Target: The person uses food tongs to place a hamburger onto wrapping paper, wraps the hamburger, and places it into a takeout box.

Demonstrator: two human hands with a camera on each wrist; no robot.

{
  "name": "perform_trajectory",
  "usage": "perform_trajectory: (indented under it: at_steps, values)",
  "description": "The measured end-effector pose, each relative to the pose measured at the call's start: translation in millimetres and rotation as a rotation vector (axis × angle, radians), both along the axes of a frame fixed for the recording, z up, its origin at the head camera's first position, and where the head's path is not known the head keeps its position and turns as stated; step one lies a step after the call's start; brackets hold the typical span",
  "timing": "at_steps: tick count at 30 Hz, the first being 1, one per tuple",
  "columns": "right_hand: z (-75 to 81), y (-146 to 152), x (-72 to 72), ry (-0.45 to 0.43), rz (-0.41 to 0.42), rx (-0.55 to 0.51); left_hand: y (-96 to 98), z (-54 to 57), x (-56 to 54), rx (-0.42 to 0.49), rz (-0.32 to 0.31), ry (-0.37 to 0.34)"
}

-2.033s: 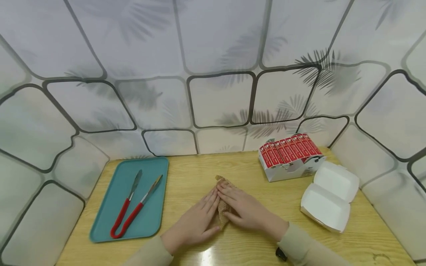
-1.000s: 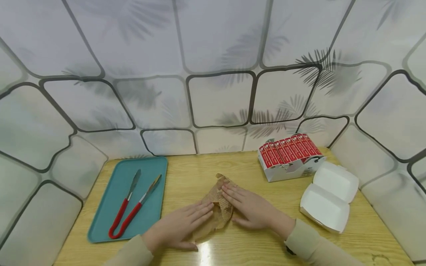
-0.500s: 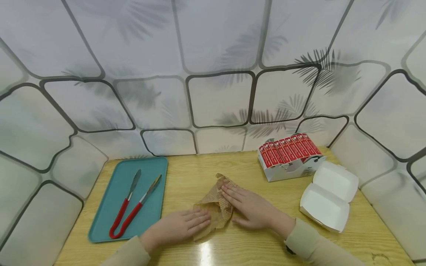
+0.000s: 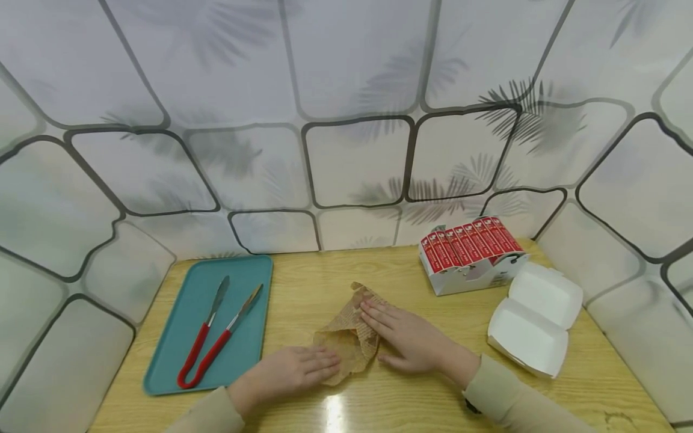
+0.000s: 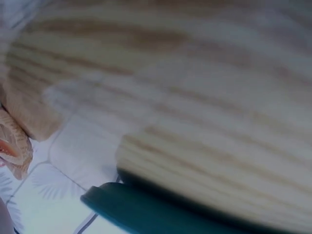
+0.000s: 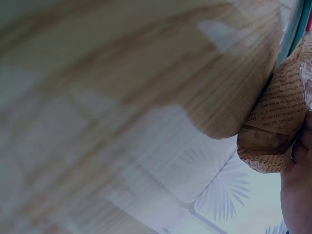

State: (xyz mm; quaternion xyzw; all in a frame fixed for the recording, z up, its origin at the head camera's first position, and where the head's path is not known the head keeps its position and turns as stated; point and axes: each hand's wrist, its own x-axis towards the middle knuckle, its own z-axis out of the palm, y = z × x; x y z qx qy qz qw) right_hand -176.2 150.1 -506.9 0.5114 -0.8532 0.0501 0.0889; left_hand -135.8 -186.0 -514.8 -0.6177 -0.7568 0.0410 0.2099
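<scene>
A brown sheet of newsprint-patterned wrapping paper lies partly folded and crumpled on the wooden table, in the middle of the head view. My left hand rests at its near left corner, fingers straight and pressing the plain inner side. On the right, my right hand lays straight fingers over the printed fold. The right wrist view shows the raised, rounded paper beside that hand. Only a small part of the paper appears at the left edge of the left wrist view.
To the left is a teal tray with red-handled tongs on it. A white box of red packets stands at the back right. Nearer, an open white takeaway box sits on the table. Patterned walls enclose the back and sides.
My hands lay close together over the narrow folded paper. The left hand has moved left and nearer, and the paper's left part now spreads open. My right hand has shifted slightly right.
</scene>
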Motion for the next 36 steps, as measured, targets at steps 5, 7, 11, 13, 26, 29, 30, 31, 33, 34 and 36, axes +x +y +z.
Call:
perform_trajectory:
  at_steps: [5,7,11,13,26,29,30,31,33,34,36]
  values:
    - [-0.6,0.0,-0.2,0.001,0.006,-0.007,2.3,4.1,-5.6,0.122,0.004,-0.001]
    - [-0.5,-0.1,-0.6,-0.001,0.006,-0.008,3.6,6.7,-8.0,0.157,0.01,-0.016]
    - [0.1,-0.6,-1.2,0.001,0.006,-0.005,8.3,12.3,-13.0,0.231,0.016,-0.068]
    - [0.5,-0.7,-1.5,0.002,0.006,-0.006,11.9,15.6,-15.7,0.266,0.017,-0.081]
    - [-2.5,0.1,-3.2,0.026,0.029,-0.012,35.8,36.2,-34.8,0.372,0.106,-0.058]
    - [-3.2,0.3,-3.7,0.022,0.036,-0.02,41.1,38.0,-40.2,0.393,0.133,-0.074]
    - [-3.5,0.4,-3.9,0.019,0.038,-0.024,43.0,38.7,-42.2,0.4,0.142,-0.082]
    - [-3.5,0.5,-3.9,0.018,0.038,-0.024,45.2,39.3,-44.3,0.409,0.15,-0.1]
    - [-3.1,0.9,-3.9,0.015,0.041,-0.027,50.2,40.5,-48.5,0.427,0.159,-0.139]
    - [-2.8,1.2,-3.9,0.016,0.041,-0.027,52.9,40.9,-50.6,0.435,0.165,-0.16]
    - [-1.9,1.7,-3.6,0.022,0.042,-0.029,57.9,41.0,-54.6,0.439,0.177,-0.193]
